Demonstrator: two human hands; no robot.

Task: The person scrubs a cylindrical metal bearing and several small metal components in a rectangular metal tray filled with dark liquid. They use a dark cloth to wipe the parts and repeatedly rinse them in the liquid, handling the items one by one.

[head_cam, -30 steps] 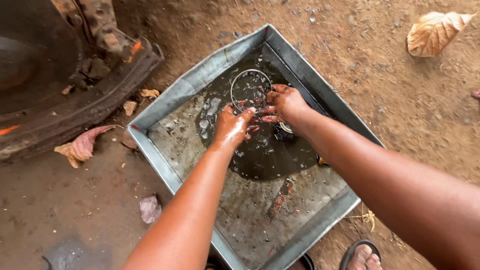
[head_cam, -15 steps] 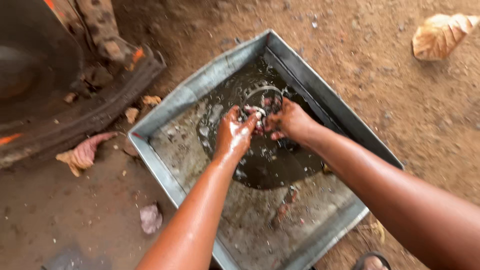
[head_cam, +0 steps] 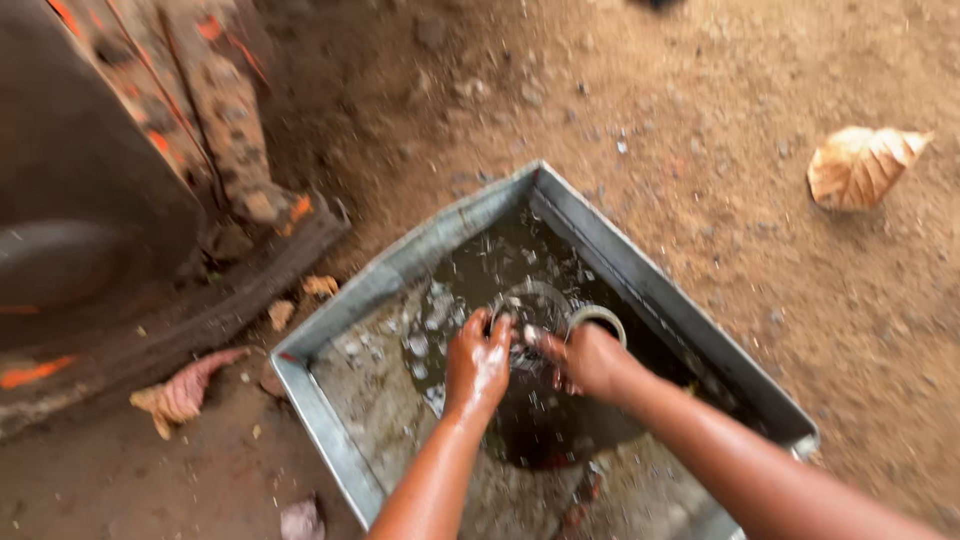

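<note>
A metal tray (head_cam: 640, 275) sits on the dirt ground (head_cam: 700, 120). In its liquid both hands meet: the left hand (head_cam: 477, 367) beside the right hand (head_cam: 592, 362), a ring (head_cam: 597, 318) just behind the right. A dry leaf (head_cam: 860, 165) lies well right; another leaf (head_cam: 180, 393) left, before a tyre (head_cam: 90, 230).

Both wet hands, left hand (head_cam: 477, 368) and right hand (head_cam: 590, 362), are gripping a round metal part (head_cam: 536, 318) over dark liquid (head_cam: 540, 430) inside a square metal tray (head_cam: 330, 445) sitting on dirt ground (head_cam: 760, 130).
</note>
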